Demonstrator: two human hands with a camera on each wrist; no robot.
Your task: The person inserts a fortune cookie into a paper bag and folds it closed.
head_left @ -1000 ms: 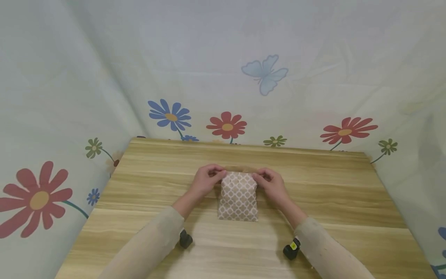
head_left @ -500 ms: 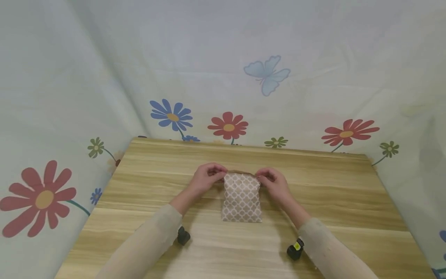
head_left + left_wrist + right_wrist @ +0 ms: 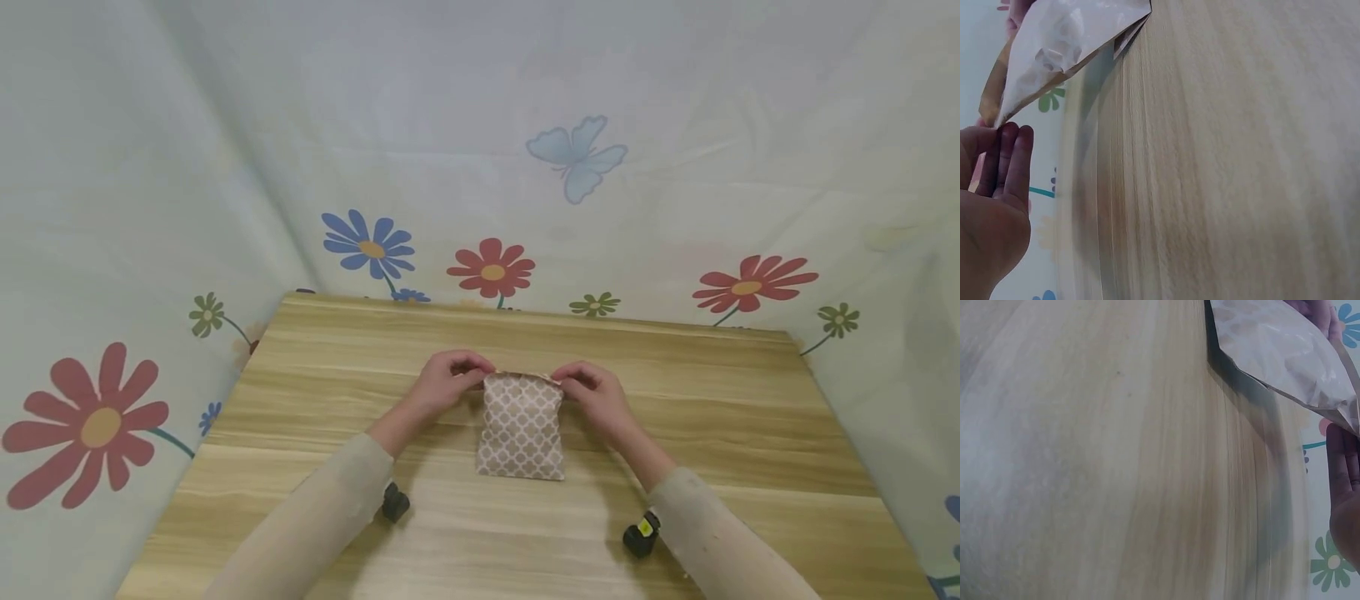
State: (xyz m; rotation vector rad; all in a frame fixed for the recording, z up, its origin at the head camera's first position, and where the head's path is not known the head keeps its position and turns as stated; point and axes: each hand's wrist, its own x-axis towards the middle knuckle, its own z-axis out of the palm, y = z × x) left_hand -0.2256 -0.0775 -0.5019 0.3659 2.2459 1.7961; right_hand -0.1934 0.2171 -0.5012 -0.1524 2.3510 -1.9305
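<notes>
A small paper bag (image 3: 521, 427), tan with a white lattice print, stands near the table's centre, its bottom edge toward 6 o'clock and its folded-over top edge toward 12 o'clock, lifted slightly off the wood.

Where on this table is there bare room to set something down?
Bare wood on the table lies right of the right hand, left of the left hand, along the far edge by the flowered cloth, and in front of the paper bag. It is crowded only mid-table, where both hands pinch the bag's top.
</notes>
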